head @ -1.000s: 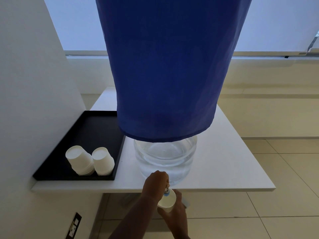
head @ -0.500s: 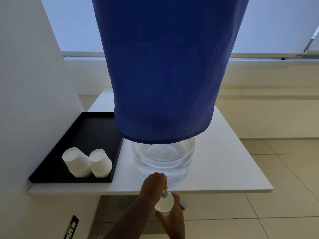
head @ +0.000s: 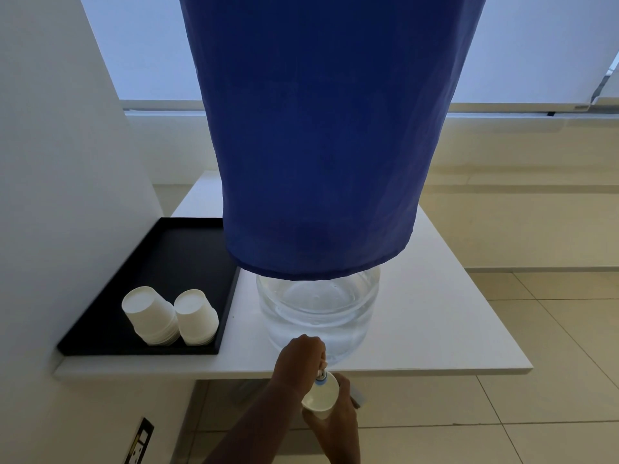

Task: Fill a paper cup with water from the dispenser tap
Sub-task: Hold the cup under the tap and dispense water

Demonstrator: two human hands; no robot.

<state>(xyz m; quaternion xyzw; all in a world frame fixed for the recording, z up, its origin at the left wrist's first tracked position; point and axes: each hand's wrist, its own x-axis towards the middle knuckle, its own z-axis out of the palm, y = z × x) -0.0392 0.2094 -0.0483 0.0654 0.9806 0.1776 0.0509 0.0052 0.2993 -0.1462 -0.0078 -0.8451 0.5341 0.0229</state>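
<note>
Paper cup (head: 321, 396) gripped from below by right hand (head: 338, 420); tap (head: 321, 372) pinched by left hand (head: 299, 360), cup held just under it.

A white bench (head: 435, 296) stood against a plain white wall (head: 60, 162) on the left. Behind it a wide window (head: 536, 45) let in pale, cool daylight above a low cream ledge (head: 519, 202). The floor (head: 552, 329) was laid with beige tiles. A wall socket (head: 139, 442) sat low beneath the bench.
</note>
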